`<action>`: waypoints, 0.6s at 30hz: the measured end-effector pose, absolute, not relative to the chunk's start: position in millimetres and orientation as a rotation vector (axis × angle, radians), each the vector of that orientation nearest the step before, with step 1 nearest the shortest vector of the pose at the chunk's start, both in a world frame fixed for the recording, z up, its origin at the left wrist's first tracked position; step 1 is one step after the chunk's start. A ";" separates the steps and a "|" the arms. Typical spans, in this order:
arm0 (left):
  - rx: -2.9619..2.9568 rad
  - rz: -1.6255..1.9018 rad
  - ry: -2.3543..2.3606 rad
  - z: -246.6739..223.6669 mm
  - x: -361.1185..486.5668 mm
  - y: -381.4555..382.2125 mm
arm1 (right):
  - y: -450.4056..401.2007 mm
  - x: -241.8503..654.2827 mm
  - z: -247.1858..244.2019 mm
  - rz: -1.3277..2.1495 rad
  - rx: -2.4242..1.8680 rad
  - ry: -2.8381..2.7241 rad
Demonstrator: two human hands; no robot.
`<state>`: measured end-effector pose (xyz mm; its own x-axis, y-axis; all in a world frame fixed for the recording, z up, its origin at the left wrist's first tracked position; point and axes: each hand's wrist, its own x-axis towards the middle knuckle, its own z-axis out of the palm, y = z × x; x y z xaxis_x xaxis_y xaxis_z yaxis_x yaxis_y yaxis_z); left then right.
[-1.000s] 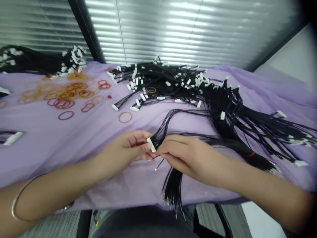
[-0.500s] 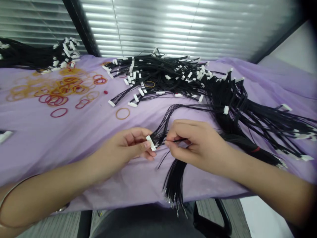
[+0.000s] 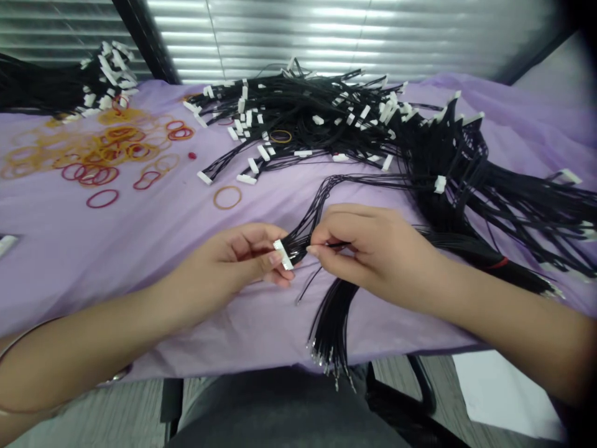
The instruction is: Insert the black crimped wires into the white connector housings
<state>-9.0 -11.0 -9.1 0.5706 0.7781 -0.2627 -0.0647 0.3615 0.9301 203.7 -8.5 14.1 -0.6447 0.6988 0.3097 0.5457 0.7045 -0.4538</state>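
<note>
Between thumb and fingers my left hand [image 3: 252, 255] grips a white connector [image 3: 284, 254]. Several black wires [image 3: 317, 208] run out of it, up and over to the right. My right hand [image 3: 364, 242] pinches a thin black wire close to the connector's wire side; a small metal tip shows near the housing, and I cannot tell whether it is inside. Below my right hand, a bundle of loose black wires [image 3: 333, 311] with metal terminals hangs toward the table's front edge. One loose wire end [image 3: 308, 286] pokes out under the fingers.
A pile of black wire harnesses [image 3: 317, 118] with white connectors covers the back of the purple cloth [image 3: 186, 336] and spreads right. Orange and red rubber bands [image 3: 112, 149] lie at the left. Another harness bundle [image 3: 46, 84] sits at back left. A red-banded wire bundle [image 3: 489, 258] lies right.
The whole view has shifted slightly, so the table and hands sit higher in the picture. My right hand's pinched wire is a little nearer the connector; both grips stay the same.
</note>
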 end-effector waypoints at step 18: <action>1.056 0.613 0.813 -7.8 -9.7 -10.1 | -4.2 206.5 14.3 0.465 -0.797 -2.484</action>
<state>-9.7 -10.1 -7.8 0.5681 0.7732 -0.2817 -0.0581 0.3791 0.9235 206.5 -4.2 14.3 -0.7112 0.6132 0.3439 0.4473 0.7721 -0.4515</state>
